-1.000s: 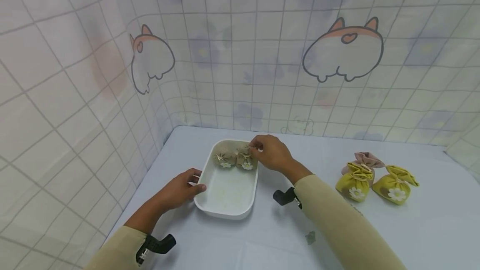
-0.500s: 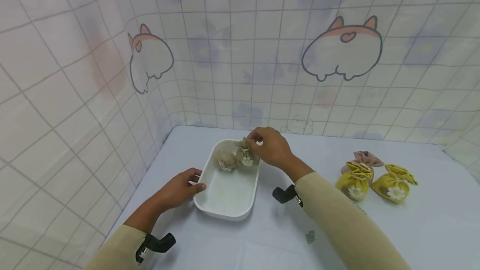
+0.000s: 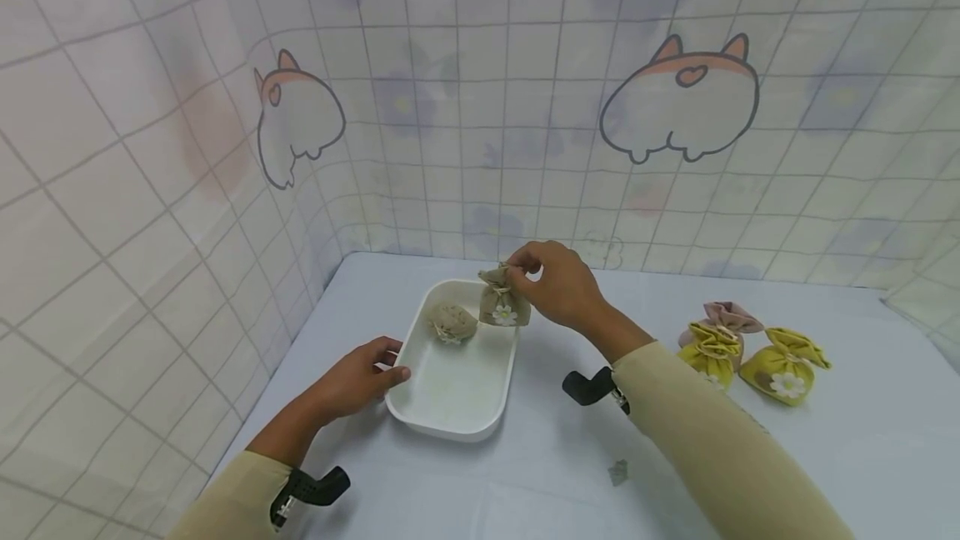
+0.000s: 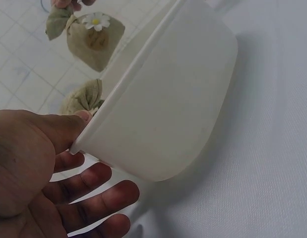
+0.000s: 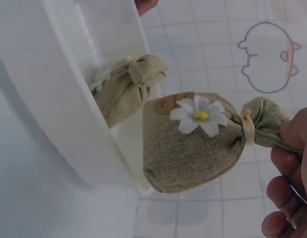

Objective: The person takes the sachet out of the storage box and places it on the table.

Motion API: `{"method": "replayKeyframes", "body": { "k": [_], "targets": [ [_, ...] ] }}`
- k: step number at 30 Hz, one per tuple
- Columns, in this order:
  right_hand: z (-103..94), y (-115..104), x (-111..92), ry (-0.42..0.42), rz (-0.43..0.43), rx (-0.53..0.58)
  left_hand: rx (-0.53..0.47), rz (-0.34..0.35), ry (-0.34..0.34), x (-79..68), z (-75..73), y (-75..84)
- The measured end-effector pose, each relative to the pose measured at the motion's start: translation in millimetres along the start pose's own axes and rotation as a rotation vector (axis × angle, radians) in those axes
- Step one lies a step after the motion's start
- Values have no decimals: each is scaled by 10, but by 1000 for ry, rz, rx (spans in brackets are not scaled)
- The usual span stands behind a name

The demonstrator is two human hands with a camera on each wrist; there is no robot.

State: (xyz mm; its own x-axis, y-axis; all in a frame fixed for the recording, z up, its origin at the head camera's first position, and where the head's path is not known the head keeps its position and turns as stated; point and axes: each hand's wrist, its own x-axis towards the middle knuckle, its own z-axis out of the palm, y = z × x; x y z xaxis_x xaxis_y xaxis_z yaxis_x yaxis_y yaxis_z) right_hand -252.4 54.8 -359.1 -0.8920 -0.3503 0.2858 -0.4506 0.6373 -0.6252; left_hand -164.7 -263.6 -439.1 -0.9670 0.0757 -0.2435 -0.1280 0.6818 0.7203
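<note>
My right hand [image 3: 558, 286] pinches the gathered neck of a beige cloth sachet [image 5: 193, 153], tied with cord and trimmed with a white daisy. The sachet hangs over the far right rim of a white plastic basin [image 3: 450, 398]. At the basin's left side, my left hand [image 3: 363, 380] grips the rim, thumb over the edge and fingers along the outside wall. A second beige sachet [image 3: 452, 322] lies inside, towards the far end; the right wrist view shows its tied neck and part of its flower.
To the right on the white-covered table [image 3: 555, 473] sit two yellow sachets with white flowers, one in front [image 3: 711, 348] and one further right [image 3: 780, 369]. A dusty-pink sachet [image 3: 731, 317] stands behind them. A grid-patterned curtain [image 3: 480, 123] encloses the back and left.
My right hand has lifted one beige sachet up from its place in the basin, slightly towards the right. The other beige sachet has tipped a little. My left hand keeps its place on the rim.
</note>
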Motion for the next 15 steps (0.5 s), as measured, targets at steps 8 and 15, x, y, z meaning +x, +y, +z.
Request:
{"method": "replayKeyframes", "body": {
  "k": [8,15],
  "targets": [
    [-165,89,-134,-10,29,5,8,-9,-2,2,12,-1],
    [-277,168,-224,-17,42,-13,8,-3,-13,7,-21,8]
  ]
}}
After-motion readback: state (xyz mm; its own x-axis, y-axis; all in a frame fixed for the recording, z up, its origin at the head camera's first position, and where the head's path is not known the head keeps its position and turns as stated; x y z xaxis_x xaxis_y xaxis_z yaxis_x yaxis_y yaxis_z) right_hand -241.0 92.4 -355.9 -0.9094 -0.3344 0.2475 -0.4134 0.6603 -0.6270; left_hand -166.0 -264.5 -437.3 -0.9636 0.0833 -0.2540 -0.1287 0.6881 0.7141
